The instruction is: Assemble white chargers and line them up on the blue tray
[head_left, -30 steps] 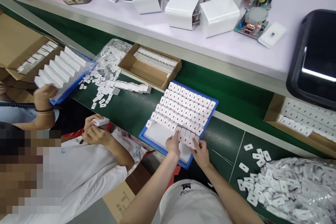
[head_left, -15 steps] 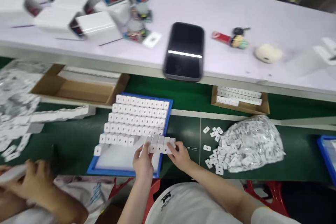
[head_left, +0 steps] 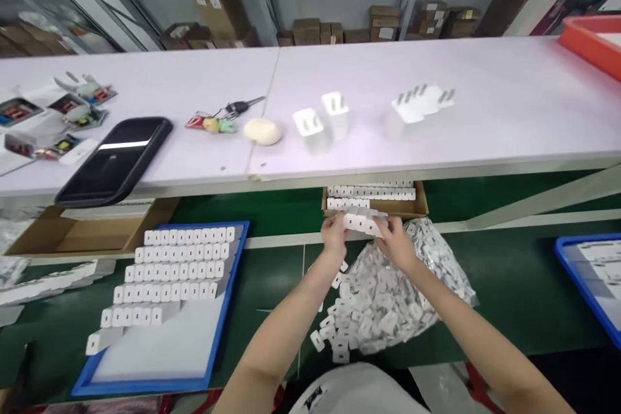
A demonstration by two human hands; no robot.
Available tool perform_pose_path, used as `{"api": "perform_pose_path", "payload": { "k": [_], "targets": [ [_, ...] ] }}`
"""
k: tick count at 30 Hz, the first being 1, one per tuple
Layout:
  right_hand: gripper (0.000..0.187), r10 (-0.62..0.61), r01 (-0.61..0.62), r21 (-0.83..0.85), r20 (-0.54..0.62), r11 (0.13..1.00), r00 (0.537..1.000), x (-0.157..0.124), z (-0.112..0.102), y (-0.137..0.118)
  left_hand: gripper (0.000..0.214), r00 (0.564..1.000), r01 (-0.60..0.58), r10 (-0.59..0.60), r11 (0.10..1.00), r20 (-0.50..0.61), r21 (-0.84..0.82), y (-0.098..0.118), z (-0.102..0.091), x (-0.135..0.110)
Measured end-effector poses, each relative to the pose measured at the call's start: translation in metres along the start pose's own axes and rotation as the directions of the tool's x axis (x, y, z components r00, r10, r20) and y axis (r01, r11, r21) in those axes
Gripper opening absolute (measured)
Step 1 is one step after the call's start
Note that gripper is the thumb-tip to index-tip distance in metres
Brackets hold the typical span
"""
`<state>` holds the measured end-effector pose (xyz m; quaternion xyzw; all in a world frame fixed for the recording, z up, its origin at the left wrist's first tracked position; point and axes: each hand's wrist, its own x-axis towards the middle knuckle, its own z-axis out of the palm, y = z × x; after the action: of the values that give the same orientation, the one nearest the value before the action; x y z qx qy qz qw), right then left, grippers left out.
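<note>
Between my two hands is a short row of white charger casings [head_left: 363,222], side by side, with small dark slots facing me. My left hand [head_left: 334,234] grips the row's left end; my right hand [head_left: 396,243] pinches the right end. The row is just in front of a cardboard box [head_left: 421,202] under the shelf, which holds more rows of casings. Below my right hand, a clear plastic bag [head_left: 436,272] spills small white slotted pieces [head_left: 361,317] onto the green table. To the left, a blue-rimmed tray [head_left: 229,284] carries several rows of casings [head_left: 179,272].
Above the table runs a white shelf [head_left: 378,149] with a black phone [head_left: 116,158], keys [head_left: 237,107], a cream-coloured rounded object [head_left: 262,132] and white plugs with prongs [head_left: 310,126]. Another blue tray [head_left: 565,259] is at the right. A cardboard box [head_left: 92,236] stands left.
Both hands have carried the row of casings from the blue tray rightward and forward to the small cardboard box. My view has swung to the right, and the co-worker's hands have left the picture.
</note>
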<state>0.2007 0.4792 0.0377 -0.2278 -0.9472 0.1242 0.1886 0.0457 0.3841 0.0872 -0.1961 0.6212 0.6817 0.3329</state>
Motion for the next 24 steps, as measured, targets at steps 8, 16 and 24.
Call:
{"api": "perform_pose_path", "payload": {
  "k": [8, 16, 24],
  "targets": [
    [0.039, -0.061, 0.061, 0.001, 0.074, 0.998, 0.995, 0.023, -0.015, 0.153, 0.029, 0.992, 0.123, -0.123, 0.987, -0.01, 0.102, -0.065, 0.132, 0.024],
    [0.042, -0.077, 0.057, 0.166, 0.119, 0.984, 0.99, 0.037, 0.02, 0.2, 0.032, 0.994, 0.101, -0.091, 0.972, -0.054, 0.213, -0.074, 0.161, 0.057],
    [0.033, -0.06, -0.009, 0.264, 0.254, 0.964, 0.965, 0.042, 0.047, 0.219, 0.034, 0.994, 0.105, -0.097, 0.906, -0.04, 0.41, -0.062, 0.149, 0.074]
  ]
}}
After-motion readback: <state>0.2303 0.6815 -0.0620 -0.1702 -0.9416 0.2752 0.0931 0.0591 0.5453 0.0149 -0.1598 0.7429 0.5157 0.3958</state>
